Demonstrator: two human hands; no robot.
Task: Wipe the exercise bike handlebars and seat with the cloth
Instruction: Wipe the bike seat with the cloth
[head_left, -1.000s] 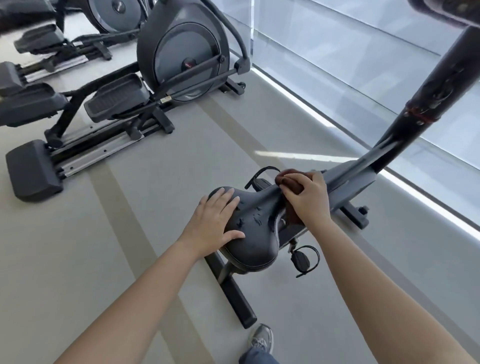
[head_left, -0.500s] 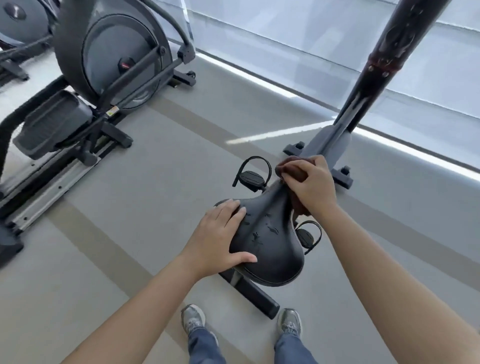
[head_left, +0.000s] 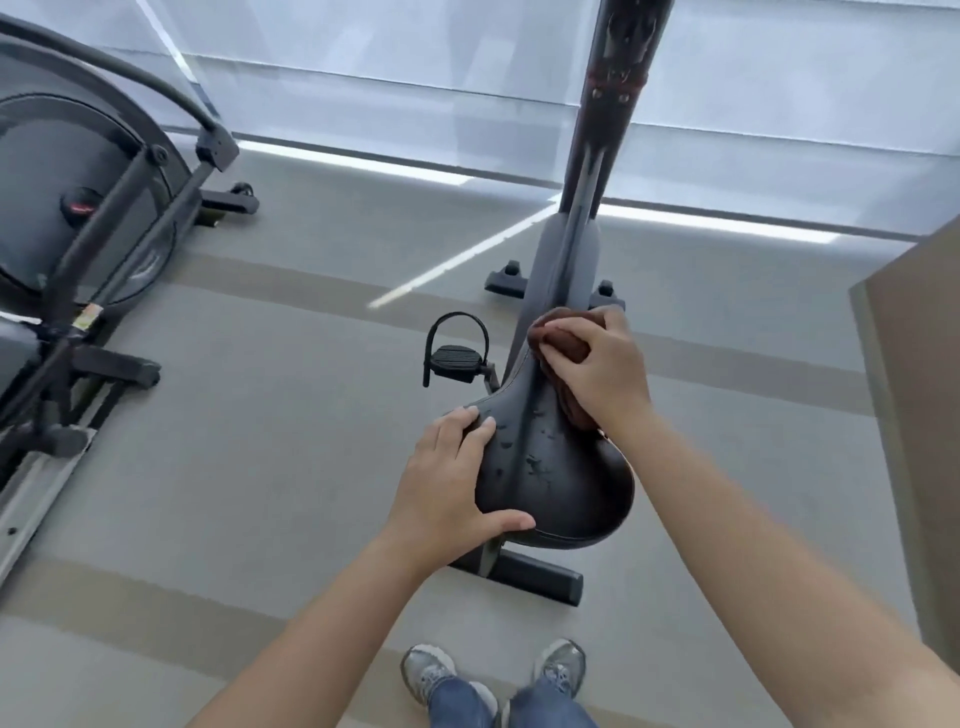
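Seat (head_left: 550, 467) of the exercise bike sits centre frame, black, glossy, w/ small wet-looking marks on top; narrow nose points away from the person toward the frame post (head_left: 613, 104), broad rear faces the viewer.

Left hand (head_left: 447, 488) lies flat on the seat's left rear edge: fingers spread over the top, thumb hooked along the back rim. It presses on the seat, pinching nothing.

Right hand (head_left: 597, 364) is curled round a bunched dark brown cloth (head_left: 563, 340), at the nose end of the seat on its right side. Cloth bulges out past the fingertips near the nose & a fold hangs below the palm against the seat's right flank, touching it. Fingers closed tight on the cloth.

Pedal (head_left: 457, 358) w/ strap loop shows just left of the nose, lower down. Bike's rear foot bar (head_left: 535, 577) lies on the grey floor (head_left: 285, 415) under the seat; front foot sits further off by the post base. Handlebars are out of frame, above.

Elliptical machine (head_left: 88, 208) stands well apart to the left. Frosted window panels run along the far side, w/ bright light strips on the floor. Person's two grey sneakers (head_left: 431, 670) & jeans cuffs show at bottom edge, behind the seat. Tan panel edge on far right.
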